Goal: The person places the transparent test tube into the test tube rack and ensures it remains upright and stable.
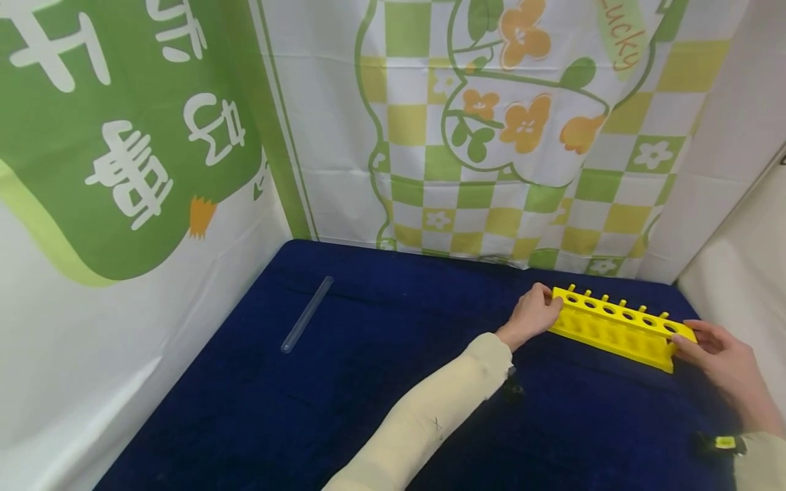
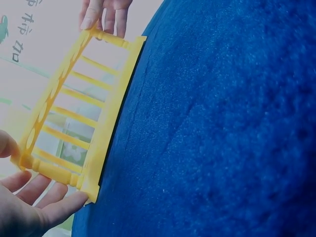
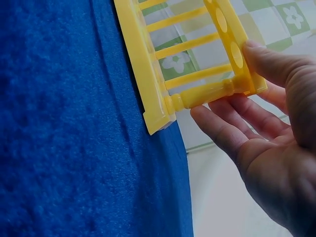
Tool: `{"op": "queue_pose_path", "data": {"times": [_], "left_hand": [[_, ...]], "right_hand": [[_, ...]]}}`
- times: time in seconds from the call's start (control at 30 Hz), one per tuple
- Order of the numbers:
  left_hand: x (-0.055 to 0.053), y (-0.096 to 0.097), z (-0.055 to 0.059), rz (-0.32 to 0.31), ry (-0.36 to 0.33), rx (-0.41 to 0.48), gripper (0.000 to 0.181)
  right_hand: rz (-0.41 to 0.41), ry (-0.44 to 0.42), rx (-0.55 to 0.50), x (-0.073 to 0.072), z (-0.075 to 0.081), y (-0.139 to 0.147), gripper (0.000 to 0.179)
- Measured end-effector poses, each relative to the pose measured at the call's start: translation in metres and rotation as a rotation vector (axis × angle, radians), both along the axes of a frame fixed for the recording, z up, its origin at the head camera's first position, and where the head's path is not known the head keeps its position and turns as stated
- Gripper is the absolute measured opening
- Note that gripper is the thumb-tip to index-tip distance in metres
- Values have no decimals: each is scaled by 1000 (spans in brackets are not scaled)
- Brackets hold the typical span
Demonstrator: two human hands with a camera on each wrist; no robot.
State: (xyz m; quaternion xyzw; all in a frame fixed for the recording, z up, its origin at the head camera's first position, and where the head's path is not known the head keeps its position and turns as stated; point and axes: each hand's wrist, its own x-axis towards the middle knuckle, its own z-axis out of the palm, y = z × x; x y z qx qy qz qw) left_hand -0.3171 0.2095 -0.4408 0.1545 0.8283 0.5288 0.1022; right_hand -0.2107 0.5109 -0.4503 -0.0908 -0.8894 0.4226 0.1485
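Note:
A yellow test tube rack stands upright at the right of the table, its row of holes facing up and small pegs along its back. My left hand grips the rack's left end; in the left wrist view its fingers lie along the end post. At the other end, my right hand holds the rack, thumb on the top plate and fingers by the end post. Far to the left of both hands, a clear glass test tube lies on the cloth.
Dark blue cloth covers the table. Behind it hangs a green and white checked curtain. A printed sheet closes the left side, and a pale sheet stands at the right.

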Motion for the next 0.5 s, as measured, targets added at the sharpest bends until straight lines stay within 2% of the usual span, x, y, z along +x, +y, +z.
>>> {"op": "queue_pose_path", "data": {"times": [0.2,0.4,0.5], "left_hand": [[0,-2,3,21,-1,4,25],[-3,-4,1,34,-6,13,25],[-4,-8,-1,28,-10,22,26]], "right_hand": [[4,-48,68,-5,2,-3,73],[-1,-103,108,-8,7,-10,77],[21,-102,120,-7,12,-15,76]]}}
